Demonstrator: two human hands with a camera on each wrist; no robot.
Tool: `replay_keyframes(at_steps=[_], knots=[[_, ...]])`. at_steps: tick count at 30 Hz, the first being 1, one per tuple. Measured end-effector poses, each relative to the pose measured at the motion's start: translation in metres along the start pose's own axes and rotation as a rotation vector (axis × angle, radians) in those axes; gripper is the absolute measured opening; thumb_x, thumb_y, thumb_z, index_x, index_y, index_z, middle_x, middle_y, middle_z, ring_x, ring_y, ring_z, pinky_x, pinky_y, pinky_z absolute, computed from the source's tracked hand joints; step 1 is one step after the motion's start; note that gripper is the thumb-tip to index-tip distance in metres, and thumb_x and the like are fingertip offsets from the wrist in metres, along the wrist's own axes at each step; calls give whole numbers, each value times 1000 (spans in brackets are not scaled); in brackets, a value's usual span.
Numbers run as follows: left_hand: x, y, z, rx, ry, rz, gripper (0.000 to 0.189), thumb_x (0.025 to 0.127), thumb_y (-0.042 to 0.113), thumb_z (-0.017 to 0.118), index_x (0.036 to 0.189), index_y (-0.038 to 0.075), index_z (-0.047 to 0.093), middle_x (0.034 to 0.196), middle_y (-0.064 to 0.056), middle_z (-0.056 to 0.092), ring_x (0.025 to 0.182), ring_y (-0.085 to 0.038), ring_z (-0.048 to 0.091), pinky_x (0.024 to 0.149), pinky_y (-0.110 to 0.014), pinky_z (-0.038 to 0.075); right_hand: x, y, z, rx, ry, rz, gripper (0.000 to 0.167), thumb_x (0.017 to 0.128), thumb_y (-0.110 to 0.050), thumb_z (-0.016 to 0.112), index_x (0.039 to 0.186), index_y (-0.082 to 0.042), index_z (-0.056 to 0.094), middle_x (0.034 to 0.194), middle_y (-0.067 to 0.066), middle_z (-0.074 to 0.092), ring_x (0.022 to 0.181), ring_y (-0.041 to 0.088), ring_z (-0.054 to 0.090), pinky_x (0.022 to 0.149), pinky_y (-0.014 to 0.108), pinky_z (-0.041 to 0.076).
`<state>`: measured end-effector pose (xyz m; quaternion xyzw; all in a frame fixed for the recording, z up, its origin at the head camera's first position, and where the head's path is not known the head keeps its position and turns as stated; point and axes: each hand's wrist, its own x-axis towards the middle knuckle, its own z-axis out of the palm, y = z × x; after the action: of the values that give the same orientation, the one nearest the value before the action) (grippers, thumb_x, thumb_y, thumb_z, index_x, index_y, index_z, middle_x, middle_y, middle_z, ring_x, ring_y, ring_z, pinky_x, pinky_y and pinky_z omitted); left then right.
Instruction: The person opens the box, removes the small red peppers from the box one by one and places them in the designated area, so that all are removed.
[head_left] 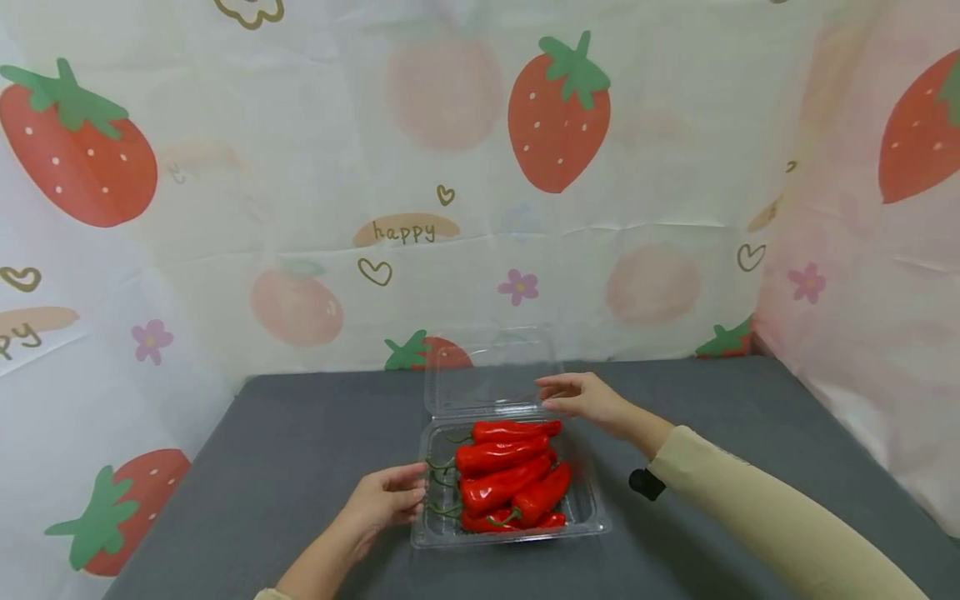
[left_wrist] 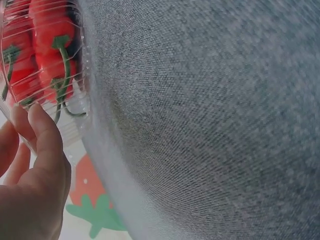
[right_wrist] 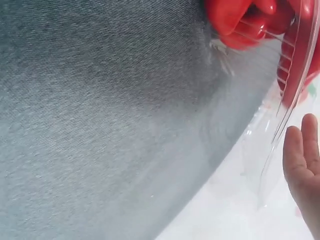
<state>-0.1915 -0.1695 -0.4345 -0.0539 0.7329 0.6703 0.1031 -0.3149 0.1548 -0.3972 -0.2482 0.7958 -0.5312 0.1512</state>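
Note:
A clear plastic clamshell box (head_left: 510, 537) sits on the grey table, holding several red peppers (head_left: 498, 487) with green stems. Its transparent lid (head_left: 491, 383) is raised and leans away at the back. At the box's left wall is my left hand (head_left: 384, 504), fingertips touching the plastic beside the stems. My right hand (head_left: 588, 400) is by the lid's right edge near the hinge, fingers extended; whether they touch the plastic I cannot tell. In the right wrist view, straight fingers (right_wrist: 295, 150) show beside the lid's edge.
The grey cloth-covered table (head_left: 300, 450) reaches back to a white curtain (head_left: 330, 167) printed with strawberries, which also hangs along both sides. A black round device (head_left: 647, 484) is at the right sleeve.

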Motion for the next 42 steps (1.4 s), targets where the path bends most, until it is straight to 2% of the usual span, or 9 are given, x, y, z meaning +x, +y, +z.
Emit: replay_keyframes(at_steps=[4, 12, 18, 22, 25, 28, 34, 42], knots=[[1, -1, -1, 8, -3, 5, 44, 89, -8, 61, 131, -15, 50, 94, -7, 66, 67, -12, 61, 62, -28, 53, 9, -2, 8, -62, -65, -32, 52, 94, -16, 65, 139, 6, 48, 126, 25, 57, 113, 33, 58, 92, 44, 50], [2, 0, -1, 13, -11, 8, 45, 90, -8, 61, 132, -15, 49, 92, -6, 65, 66, -12, 61, 61, -27, 53, 21, -4, 21, -162, -192, 11, 53, 92, -13, 68, 138, 5, 50, 114, 14, 63, 94, 22, 61, 75, 38, 55], [1, 2, -1, 14, -10, 6, 44, 90, -8, 61, 132, -15, 50, 93, -6, 65, 67, -12, 61, 62, -28, 54, 23, -11, 25, -241, -213, -3, 52, 90, -12, 71, 135, 6, 53, 114, 14, 62, 95, 22, 59, 73, 31, 54], [1, 1, -2, 21, 0, -4, 43, 90, -8, 61, 132, -15, 50, 93, -7, 65, 67, -13, 62, 63, -28, 54, 25, -14, 27, -314, -210, -46, 49, 89, -12, 71, 132, 6, 55, 107, 10, 64, 95, 21, 60, 75, 29, 52], [2, 1, -1, 20, -9, -3, 44, 90, -8, 61, 132, -15, 49, 94, -7, 65, 67, -13, 62, 63, -28, 54, 26, -15, 29, -342, -208, -49, 48, 88, -11, 72, 130, 5, 57, 101, 6, 65, 94, 20, 60, 79, 30, 52], [2, 0, -1, 22, -16, 0, 45, 90, -8, 61, 132, -15, 48, 94, -7, 65, 68, -13, 61, 63, -28, 54, 26, -16, 31, -340, -215, -41, 47, 88, -10, 72, 130, 4, 57, 103, 7, 66, 98, 21, 61, 84, 31, 52], [1, 0, 0, 26, -21, 1, 45, 90, -8, 60, 133, -16, 48, 94, -7, 65, 69, -13, 61, 64, -29, 54, 27, -17, 31, -271, -219, -3, 47, 88, -6, 71, 131, 7, 55, 111, 15, 66, 104, 28, 63, 82, 34, 54], [1, -1, 1, 21, -22, 1, 45, 90, -7, 61, 133, -14, 48, 97, -9, 66, 68, -13, 62, 64, -28, 54, 31, -13, 25, -138, -233, 140, 46, 89, -6, 70, 132, 2, 57, 110, 10, 68, 100, 20, 64, 77, 33, 55]])
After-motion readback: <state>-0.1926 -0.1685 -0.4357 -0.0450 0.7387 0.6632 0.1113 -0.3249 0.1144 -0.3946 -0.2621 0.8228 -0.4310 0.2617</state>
